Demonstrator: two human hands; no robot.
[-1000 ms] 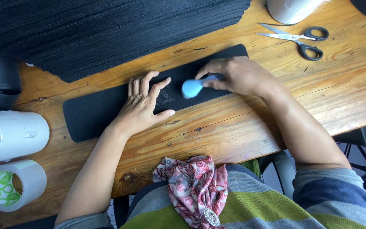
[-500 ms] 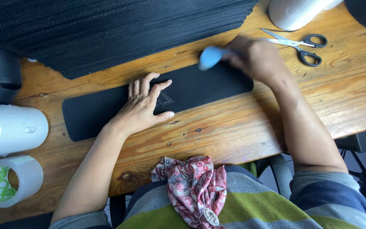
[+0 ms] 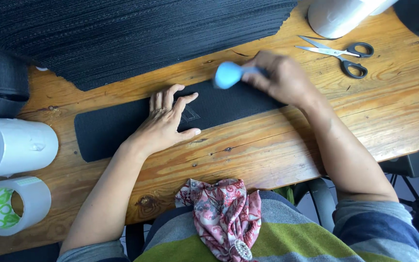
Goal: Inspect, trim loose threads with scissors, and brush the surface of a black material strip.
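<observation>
A long black flat strip of textured rubbery material with rounded ends [image 3: 122,128] is laid across the wooden table [image 3: 287,145], running from near-left to far-right. It's pinned flat under the left hand [image 3: 163,121], fingers spread and palm pressed down around the middle of the strip, right by a small embossed triangle mark.

A small light-blue rounded tool [image 3: 228,74] is gripped in the right hand [image 3: 282,80], fingers curled shut around its handle, just at the far edge of the strip. That hand is blurred, so whether the blue head is touching the strip can't be told.

The strip looks thin, light and floppy rather than stiff, so it would probably sag if picked up by one end; better taken at the middle or both ends. The surface looks grippy, not slippery.

Also seen: silver scissors with black handles [image 3: 338,53] at the far right, a stack of black ribbed sheets [image 3: 136,34] at the far side, a white roll [image 3: 13,145] and a white tape roll [image 3: 13,206] on the left.
</observation>
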